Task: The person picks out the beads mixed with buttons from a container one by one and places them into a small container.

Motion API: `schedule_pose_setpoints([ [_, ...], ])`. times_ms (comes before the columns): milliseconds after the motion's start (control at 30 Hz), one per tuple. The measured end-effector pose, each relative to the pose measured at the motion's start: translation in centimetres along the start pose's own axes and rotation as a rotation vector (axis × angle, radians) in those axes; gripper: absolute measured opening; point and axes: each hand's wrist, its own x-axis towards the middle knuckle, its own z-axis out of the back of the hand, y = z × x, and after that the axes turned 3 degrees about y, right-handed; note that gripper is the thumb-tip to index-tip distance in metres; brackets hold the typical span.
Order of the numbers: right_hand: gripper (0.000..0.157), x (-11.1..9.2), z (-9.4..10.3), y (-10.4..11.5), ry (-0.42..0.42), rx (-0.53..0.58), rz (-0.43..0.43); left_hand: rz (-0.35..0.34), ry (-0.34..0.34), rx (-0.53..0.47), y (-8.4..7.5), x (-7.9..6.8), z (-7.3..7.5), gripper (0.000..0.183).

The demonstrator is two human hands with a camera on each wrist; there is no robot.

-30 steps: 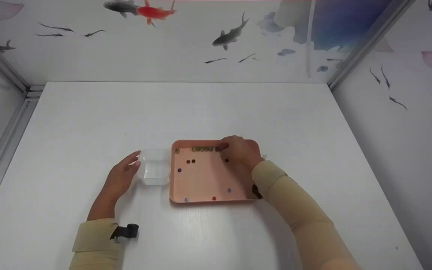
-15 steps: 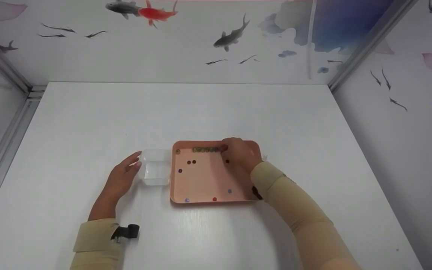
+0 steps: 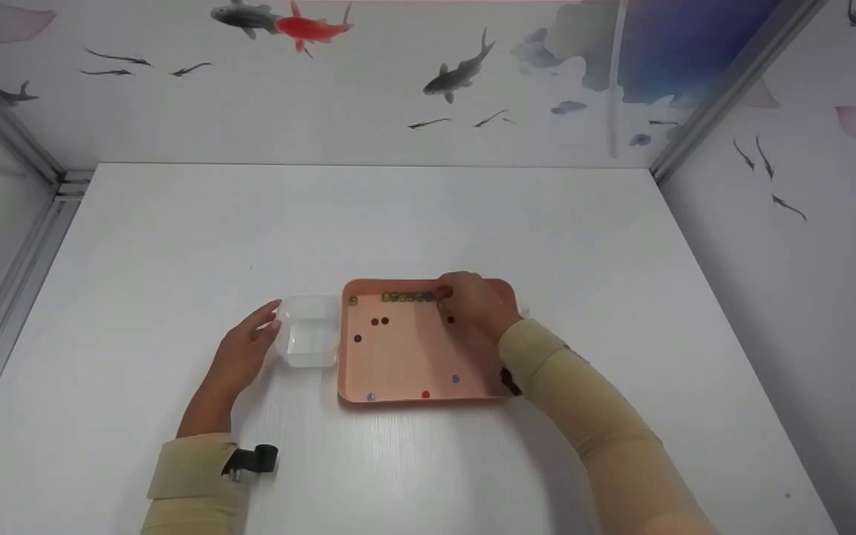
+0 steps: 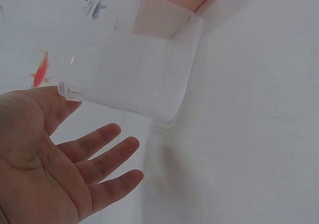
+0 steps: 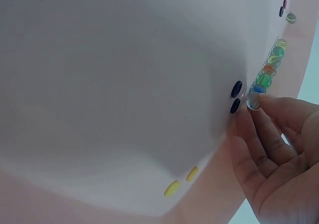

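In the head view my right hand [image 3: 470, 299] reaches to the far side of a pink tray [image 3: 398, 364]. Between thumb and fingers it pinches a clear glass marble [image 5: 253, 101], at the near end of a row of several coloured marbles [image 5: 269, 69] along the tray wall. The marble appears to touch the blue one beside it. My left hand [image 3: 244, 349] stands at the left side of a clear plastic box [image 3: 312, 355]. One digit touches the box rim in the left wrist view, while the other fingers [image 4: 107, 159] are extended and apart from it.
Two dark flat discs [image 5: 236, 89] lie beside the pinched marble, and two yellow discs [image 5: 172, 188] in a tray corner. A lone marble [image 3: 354, 301] sits in the far left corner. Red [image 3: 426, 394] and blue [image 3: 455, 379] pieces lie nearer the front. The box stands against the tray's left side.
One second ago a small gap showed before the dark marble at the row's right end; now it sits close against the others. The left hand and box stay in place.
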Motion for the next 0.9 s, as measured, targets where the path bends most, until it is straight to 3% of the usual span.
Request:
schedule_pose_setpoints([
  [233, 0.039, -0.3, 0.3, 0.2, -0.014, 0.003, 0.044, 0.012, -0.002, 0.028, -0.1, 0.0, -0.1, 0.056],
  [500, 0.033, -0.7, 0.9, 1.2, -0.025, -0.047, -0.109, 0.006, -0.009, 0.023, 0.1, 0.0, -0.2, 0.055],
  [633, 0.032, -0.5, 1.3, 1.4, -0.005, -0.024, -0.143, 0.003, -0.010, 0.021, 0.1, 0.0, -0.2, 0.056],
  [900, 0.034, 0.2, 1.8, 1.7, 0.004, 0.069, 0.039, 0.014, -0.010, -0.003, 0.0, 0.0, -0.2, 0.053],
])
